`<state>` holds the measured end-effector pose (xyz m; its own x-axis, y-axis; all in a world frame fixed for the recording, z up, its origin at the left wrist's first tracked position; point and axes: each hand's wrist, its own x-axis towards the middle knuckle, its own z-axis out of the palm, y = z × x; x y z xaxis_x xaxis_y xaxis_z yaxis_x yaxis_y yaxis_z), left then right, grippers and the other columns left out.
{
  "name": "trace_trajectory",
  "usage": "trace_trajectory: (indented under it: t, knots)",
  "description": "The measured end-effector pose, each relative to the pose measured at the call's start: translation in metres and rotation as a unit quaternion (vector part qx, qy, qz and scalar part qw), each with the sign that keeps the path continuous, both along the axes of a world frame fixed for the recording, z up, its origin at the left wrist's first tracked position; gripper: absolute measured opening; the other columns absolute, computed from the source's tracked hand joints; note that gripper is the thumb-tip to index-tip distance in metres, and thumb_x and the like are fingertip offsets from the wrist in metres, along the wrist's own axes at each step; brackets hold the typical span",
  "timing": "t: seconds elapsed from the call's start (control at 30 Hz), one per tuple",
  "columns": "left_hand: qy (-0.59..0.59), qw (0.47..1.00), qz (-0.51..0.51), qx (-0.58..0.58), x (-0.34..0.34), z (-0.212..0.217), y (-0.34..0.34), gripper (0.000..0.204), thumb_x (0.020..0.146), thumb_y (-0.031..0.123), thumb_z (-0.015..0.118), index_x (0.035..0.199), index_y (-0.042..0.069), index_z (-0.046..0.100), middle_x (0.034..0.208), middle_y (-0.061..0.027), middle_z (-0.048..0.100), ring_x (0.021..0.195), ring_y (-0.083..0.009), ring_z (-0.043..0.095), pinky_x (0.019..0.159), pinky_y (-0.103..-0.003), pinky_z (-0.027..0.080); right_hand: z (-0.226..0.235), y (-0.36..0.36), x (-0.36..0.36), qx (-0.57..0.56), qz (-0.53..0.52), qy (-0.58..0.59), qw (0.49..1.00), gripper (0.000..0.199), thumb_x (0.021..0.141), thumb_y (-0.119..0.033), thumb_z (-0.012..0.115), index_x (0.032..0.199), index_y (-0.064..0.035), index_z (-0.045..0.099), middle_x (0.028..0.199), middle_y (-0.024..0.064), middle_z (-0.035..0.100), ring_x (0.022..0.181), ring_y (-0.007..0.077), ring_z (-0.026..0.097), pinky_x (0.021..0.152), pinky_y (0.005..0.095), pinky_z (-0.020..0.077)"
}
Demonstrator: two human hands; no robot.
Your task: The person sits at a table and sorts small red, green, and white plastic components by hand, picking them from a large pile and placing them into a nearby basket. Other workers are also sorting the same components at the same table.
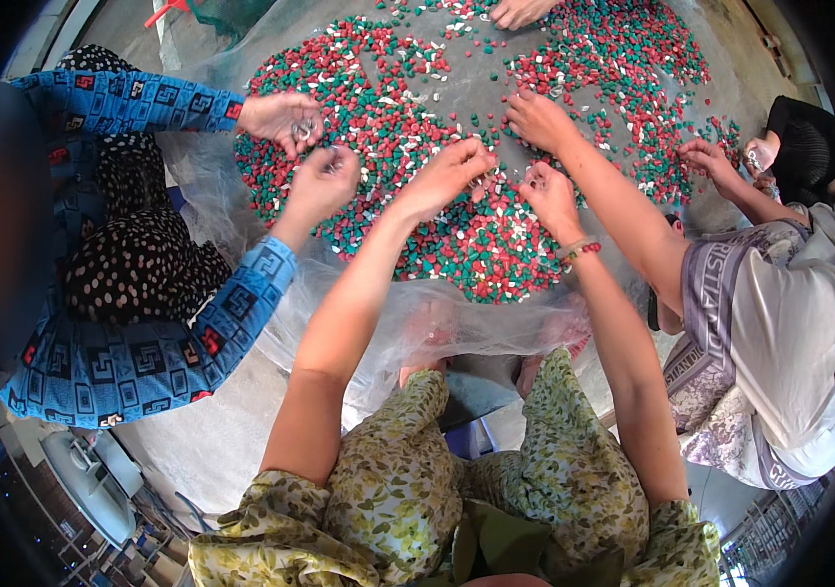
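Many small red, dark green and white pieces (491, 245), too small to name, lie spread over the work surface before me. My left hand (445, 179) hangs just above them, its fingers curled down and pressed together. Some pale bit shows by its fingertips, but I cannot make out what it is. Beside it, my right hand (551, 203) has thumb and fingers drawn together in a pinch over the pile's edge. What sits between those fingertips is hidden. A red and green bead bracelet (579, 251) circles my right wrist.
A person in a blue patterned sleeve (241, 303) works at my left. At my right, another person's hand (541, 121) reaches in close to mine. More hands (518, 12) show at the far side. Sheer netting (339, 303) hangs over the near edge, above my knees.
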<state>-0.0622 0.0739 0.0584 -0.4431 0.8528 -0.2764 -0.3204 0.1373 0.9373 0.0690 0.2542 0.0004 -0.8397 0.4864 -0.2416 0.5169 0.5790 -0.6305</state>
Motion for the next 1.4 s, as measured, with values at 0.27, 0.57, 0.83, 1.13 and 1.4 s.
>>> trace_trajectory:
  t: [0.27,0.57,0.83,1.13,1.4]
  knots:
    - [0.099,0.983,-0.052,-0.148,0.007,-0.018,0.012,0.02,0.093,0.017,0.058,0.086,-0.001,0.055,0.071,-0.0055,0.06,0.052,-0.0114,0.056,0.049,-0.026,0.044,0.041,-0.013,0.014,-0.412,-0.147,0.071,0.896,0.009,0.085,-0.01,0.067,0.087,-0.0028,0.064,0.062,-0.0046,0.052,0.051,0.0016,0.044,0.046,0.0188,0.0353]
    - [-0.161,0.987,0.008,-0.006,-0.002,-0.006,0.004,0.015,0.092,0.011,0.051,0.088,-0.001,0.059,0.073,-0.0048,0.058,0.06,-0.0112,0.054,0.048,-0.025,0.042,0.048,-0.004,0.023,-0.738,-0.089,0.193,0.641,0.011,0.09,-0.016,0.05,0.085,-0.006,0.05,0.061,0.0004,0.043,0.048,0.0071,0.039,0.041,0.0224,0.032]
    - [-0.055,0.995,0.008,-0.077,-0.007,-0.016,0.029,0.026,0.089,0.027,0.057,0.08,0.003,0.059,0.067,-0.0048,0.057,0.059,-0.0136,0.055,0.048,-0.027,0.039,0.073,-0.005,0.029,-0.692,-0.071,0.129,0.706,0.016,0.09,-0.02,0.05,0.084,-0.0051,0.049,0.07,0.0072,0.051,0.056,0.0135,0.047,0.047,0.027,0.0392]
    - [0.555,0.789,-0.062,-0.255,0.019,-0.079,0.042,0.02,0.083,0.012,0.061,0.094,-0.004,0.061,0.095,-0.0244,0.063,0.088,-0.0379,0.065,0.073,-0.045,0.054,0.053,-0.004,0.05,-0.741,-0.053,0.123,0.658,0.023,0.095,-0.021,0.049,0.079,-0.0049,0.051,0.07,0.0069,0.052,0.055,0.0112,0.047,0.047,0.0271,0.0403]
    - [-0.142,0.989,0.041,-0.015,0.016,-0.035,0.018,0.02,0.09,0.017,0.054,0.093,-0.002,0.057,0.091,-0.0139,0.064,0.088,-0.026,0.067,0.072,-0.035,0.055,0.057,-0.008,0.048,-0.533,-0.099,0.05,0.839,0.022,0.096,-0.021,0.048,0.089,-0.0017,0.057,0.083,0.0124,0.061,0.061,0.016,0.057,0.056,0.031,0.0492]
